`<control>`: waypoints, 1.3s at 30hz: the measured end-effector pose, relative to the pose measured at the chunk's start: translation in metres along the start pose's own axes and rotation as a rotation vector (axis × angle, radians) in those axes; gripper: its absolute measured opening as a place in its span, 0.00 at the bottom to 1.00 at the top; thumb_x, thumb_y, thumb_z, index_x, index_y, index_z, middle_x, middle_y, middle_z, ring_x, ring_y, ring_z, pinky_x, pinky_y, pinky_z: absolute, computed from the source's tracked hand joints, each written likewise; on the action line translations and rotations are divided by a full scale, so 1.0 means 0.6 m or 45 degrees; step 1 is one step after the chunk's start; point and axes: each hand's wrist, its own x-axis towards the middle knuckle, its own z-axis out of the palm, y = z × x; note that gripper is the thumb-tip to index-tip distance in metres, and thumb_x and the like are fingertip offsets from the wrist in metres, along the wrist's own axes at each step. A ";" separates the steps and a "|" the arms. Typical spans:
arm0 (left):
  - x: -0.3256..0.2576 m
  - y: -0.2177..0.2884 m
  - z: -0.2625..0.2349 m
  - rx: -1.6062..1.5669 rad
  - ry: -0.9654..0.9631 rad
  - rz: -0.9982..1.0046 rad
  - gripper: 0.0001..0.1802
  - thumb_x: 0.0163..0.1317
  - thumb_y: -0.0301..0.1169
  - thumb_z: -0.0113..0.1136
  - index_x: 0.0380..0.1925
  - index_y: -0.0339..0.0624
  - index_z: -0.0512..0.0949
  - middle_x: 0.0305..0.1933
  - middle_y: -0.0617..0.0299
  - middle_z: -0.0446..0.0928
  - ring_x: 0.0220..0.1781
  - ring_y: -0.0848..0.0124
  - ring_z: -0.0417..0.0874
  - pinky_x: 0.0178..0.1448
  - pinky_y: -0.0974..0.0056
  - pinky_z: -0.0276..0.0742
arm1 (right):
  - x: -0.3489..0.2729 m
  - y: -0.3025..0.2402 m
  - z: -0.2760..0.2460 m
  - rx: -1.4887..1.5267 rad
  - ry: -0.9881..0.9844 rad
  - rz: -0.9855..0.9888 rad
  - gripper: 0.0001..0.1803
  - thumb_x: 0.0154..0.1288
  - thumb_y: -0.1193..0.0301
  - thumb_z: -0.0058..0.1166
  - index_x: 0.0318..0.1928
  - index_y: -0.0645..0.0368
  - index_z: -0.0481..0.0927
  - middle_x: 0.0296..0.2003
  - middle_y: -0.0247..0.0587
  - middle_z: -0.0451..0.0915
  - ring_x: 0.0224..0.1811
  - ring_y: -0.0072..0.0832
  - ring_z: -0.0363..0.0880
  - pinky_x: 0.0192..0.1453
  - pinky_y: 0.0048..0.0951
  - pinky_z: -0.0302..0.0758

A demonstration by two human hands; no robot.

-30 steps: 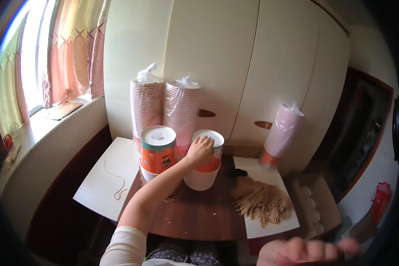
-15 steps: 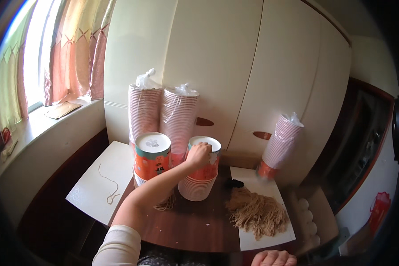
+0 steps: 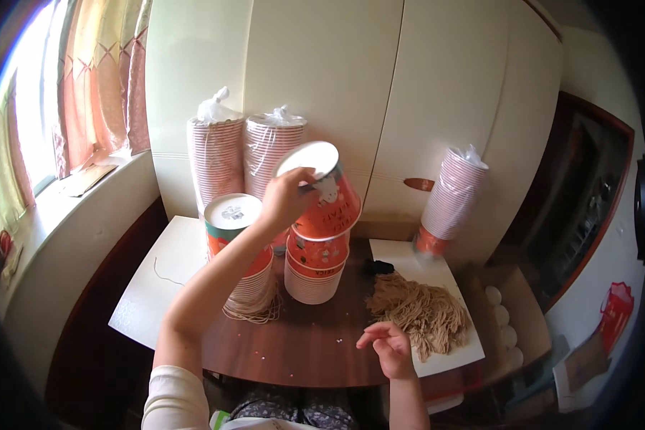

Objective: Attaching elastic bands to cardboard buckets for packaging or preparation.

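My left hand [image 3: 289,197] grips the base end of an upside-down orange paper bucket [image 3: 327,204], thumb and fingers on its sides. The bucket is lifted and tilted above a stack of nested paper buckets [image 3: 314,282] on the dark table. My right hand [image 3: 388,349] hovers over the table's near right part, empty, with its fingers apart. To the left of the middle stack stands another upside-down bucket stack [image 3: 234,215], with a white base on top. Tan strings [image 3: 254,307] lie at its foot. My left forearm partly hides this stack.
Tall plastic-wrapped bucket stacks [image 3: 217,161] stand behind, with another wrapped stack [image 3: 451,193] at the right. A heap of tan strings [image 3: 426,315] lies on a white board at the right. Beyond it is a cardboard box [image 3: 527,304] holding white round things.
The top bucket of the middle stack has come up and tilted in my left hand. My right hand has risen from the lower edge to over the table, fingers spread.
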 end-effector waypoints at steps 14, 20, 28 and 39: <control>-0.503 0.061 -0.065 -1.840 -0.052 -1.652 0.11 0.59 0.37 0.57 0.35 0.43 0.70 0.36 0.60 0.76 0.41 0.64 0.78 0.48 0.54 0.75 | -0.044 0.044 0.035 0.303 0.168 0.156 0.48 0.54 0.45 0.54 0.65 0.62 0.50 0.63 0.43 0.57 0.66 0.33 0.54 0.68 0.36 0.51; -0.675 0.113 -0.066 -2.034 -0.209 -2.117 0.24 0.60 0.37 0.53 0.56 0.44 0.65 0.55 0.59 0.70 0.56 0.64 0.71 0.61 0.53 0.66 | -0.096 0.033 0.032 0.420 0.084 0.821 0.29 0.60 0.71 0.41 0.62 0.68 0.56 0.58 0.48 0.64 0.62 0.33 0.62 0.65 0.32 0.57; -0.763 0.118 -0.072 -1.911 -0.198 -2.448 0.22 0.60 0.35 0.50 0.54 0.39 0.67 0.54 0.57 0.73 0.55 0.63 0.73 0.59 0.56 0.67 | -0.132 0.099 0.053 0.317 0.176 1.078 0.22 0.66 0.69 0.38 0.58 0.66 0.64 0.52 0.45 0.72 0.54 0.29 0.70 0.59 0.29 0.64; -0.667 0.044 -0.120 -0.456 -0.628 -1.599 0.10 0.60 0.28 0.54 0.38 0.33 0.76 0.31 0.59 0.79 0.33 0.76 0.78 0.38 0.69 0.76 | -0.154 0.142 0.042 -0.030 0.066 1.083 0.19 0.68 0.71 0.38 0.55 0.69 0.68 0.48 0.42 0.75 0.50 0.25 0.73 0.55 0.26 0.68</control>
